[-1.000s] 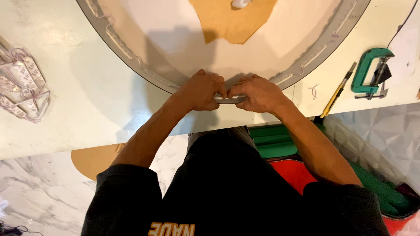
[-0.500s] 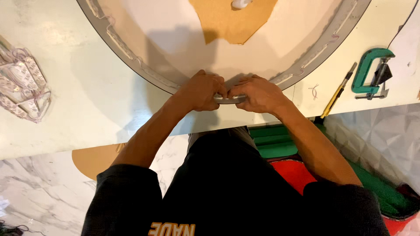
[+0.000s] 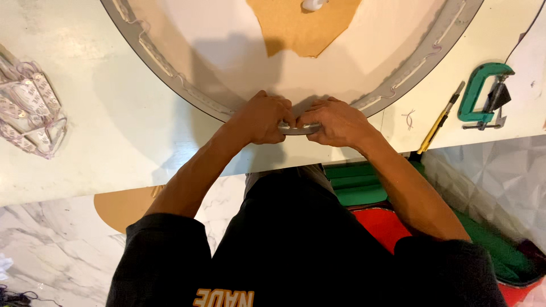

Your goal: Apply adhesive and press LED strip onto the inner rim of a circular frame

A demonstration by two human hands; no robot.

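Note:
A large round panel with a grey metal rim point(image 3: 170, 71) lies on the pale worktable point(image 3: 114, 142). Small white light modules joined by wires run along the inside of the rim. My left hand point(image 3: 263, 118) and my right hand point(image 3: 335, 122) meet at the nearest point of the rim, fingers pinched on the rim edge and a module there. What lies under the fingertips is hidden. A brown patch point(image 3: 307, 25) shows in the panel's middle.
A bundle of spare light modules point(image 3: 28, 113) lies at the table's left. A green C-clamp point(image 3: 483, 94) and a yellow-handled knife point(image 3: 439, 120) lie at the right. Green and red items point(image 3: 369, 193) sit on the floor below, beside a brown cut-out point(image 3: 122, 206).

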